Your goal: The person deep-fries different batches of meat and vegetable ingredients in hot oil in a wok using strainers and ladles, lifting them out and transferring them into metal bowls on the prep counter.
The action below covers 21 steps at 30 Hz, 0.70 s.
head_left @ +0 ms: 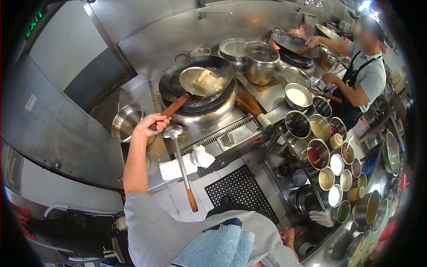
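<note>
My left hand (152,125) is closed round the wooden handle of a round strainer (191,79). Pale pieces of food (210,83) lie in the strainer, which is over a black wok (170,85) on the stove. Close to that hand, a ladle (179,155) with a wooden end rests across the counter edge, beside white cloths (202,156). My right hand (288,233) hangs low at my right side, fingers curled; what it holds, if anything, is too small to make out.
A bamboo brush (250,107) and a lidded pot (261,64) stand right of the wok. Containers of sauces (318,154) fill the rack at right. A co-worker (364,75) tends another wok (291,42). A steel pot (127,122) is at left.
</note>
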Each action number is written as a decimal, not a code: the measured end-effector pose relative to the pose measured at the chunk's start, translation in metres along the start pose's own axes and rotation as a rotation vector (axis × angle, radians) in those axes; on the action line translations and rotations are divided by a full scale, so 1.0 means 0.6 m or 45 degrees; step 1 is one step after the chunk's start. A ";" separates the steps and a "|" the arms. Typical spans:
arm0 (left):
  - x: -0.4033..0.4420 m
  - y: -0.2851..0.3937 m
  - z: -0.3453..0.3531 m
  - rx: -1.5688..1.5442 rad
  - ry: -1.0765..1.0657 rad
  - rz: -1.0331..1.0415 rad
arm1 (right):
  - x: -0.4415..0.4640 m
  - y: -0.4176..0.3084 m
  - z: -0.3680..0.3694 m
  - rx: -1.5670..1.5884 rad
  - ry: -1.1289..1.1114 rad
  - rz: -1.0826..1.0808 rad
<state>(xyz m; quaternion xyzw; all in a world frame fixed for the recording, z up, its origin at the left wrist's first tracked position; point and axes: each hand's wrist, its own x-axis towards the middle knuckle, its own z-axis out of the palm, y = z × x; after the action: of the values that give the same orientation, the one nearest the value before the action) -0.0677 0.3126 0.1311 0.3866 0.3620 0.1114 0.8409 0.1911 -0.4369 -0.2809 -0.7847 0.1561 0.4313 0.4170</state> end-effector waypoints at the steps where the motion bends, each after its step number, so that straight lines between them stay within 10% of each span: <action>1: -0.003 -0.003 0.007 0.045 0.015 0.010 | -0.006 -0.007 0.001 0.055 0.000 0.021; 21: -0.065 -0.058 0.054 0.645 0.302 0.256 | -0.041 0.046 0.004 -0.009 0.044 0.044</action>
<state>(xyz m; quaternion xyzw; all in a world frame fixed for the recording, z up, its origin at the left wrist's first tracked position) -0.0761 0.2522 0.1403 0.6023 0.4340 0.1445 0.6543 0.1590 -0.4545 -0.2759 -0.7906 0.1751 0.4255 0.4040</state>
